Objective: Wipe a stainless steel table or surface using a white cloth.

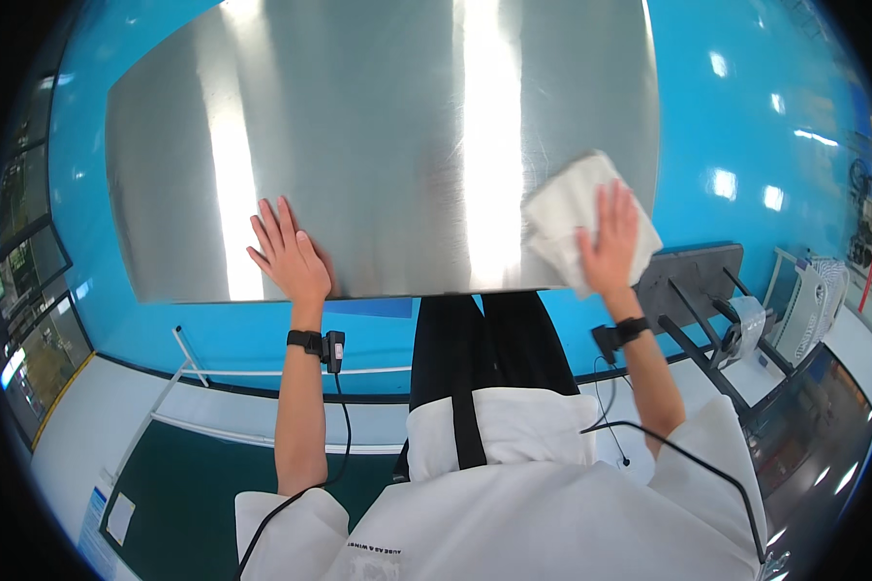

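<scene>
A large shiny metal tabletop [363,145] spreads out before me, with two bright light streaks reflected in it. My left hand [291,258] lies flat near its front edge, fingers apart, with nothing held. On the right, my right hand [612,236] presses down on a folded white cloth [563,207], palm over its right part. The cloth rests on the metal near the front right corner, and one corner of it reaches the table's right edge. Its outline is slightly blurred. Some fine scratches show on the metal left of the cloth.
Blue glossy floor [719,116] surrounds the table. To the right are a dark grey board on a black frame [687,279] and a white slatted item [814,305]. Behind me stands a dark green board [189,494] in a white frame. Cables [345,436] run from both wrist devices.
</scene>
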Action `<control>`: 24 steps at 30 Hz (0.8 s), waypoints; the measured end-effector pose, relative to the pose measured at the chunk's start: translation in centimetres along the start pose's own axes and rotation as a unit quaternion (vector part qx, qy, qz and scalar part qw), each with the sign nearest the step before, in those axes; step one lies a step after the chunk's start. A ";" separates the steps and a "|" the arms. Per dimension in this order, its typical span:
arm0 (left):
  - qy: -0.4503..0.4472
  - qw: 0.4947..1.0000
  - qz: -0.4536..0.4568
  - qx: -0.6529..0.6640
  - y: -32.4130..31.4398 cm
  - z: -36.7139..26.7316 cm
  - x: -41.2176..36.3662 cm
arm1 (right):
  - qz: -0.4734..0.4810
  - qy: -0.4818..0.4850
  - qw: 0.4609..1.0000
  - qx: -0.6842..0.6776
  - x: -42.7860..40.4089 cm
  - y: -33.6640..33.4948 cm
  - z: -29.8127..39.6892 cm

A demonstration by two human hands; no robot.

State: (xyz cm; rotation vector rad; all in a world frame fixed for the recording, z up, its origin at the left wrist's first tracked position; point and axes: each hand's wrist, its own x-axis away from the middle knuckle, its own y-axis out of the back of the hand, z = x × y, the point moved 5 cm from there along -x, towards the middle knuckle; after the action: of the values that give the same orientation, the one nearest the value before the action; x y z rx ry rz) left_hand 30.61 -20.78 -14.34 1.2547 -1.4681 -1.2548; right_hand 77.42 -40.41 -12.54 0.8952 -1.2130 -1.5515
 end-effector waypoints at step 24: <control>0.007 1.000 -0.007 0.017 -0.9 -0.2 -0.6 | 0.127 0.107 0.982 -0.095 2.4 -2.8 8.5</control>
State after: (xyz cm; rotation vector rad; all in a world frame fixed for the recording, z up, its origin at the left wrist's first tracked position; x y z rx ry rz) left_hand 31.03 -20.20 -15.16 1.2963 -1.4777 -1.2320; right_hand 68.19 -40.12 -13.18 0.7305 -0.9650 -1.3058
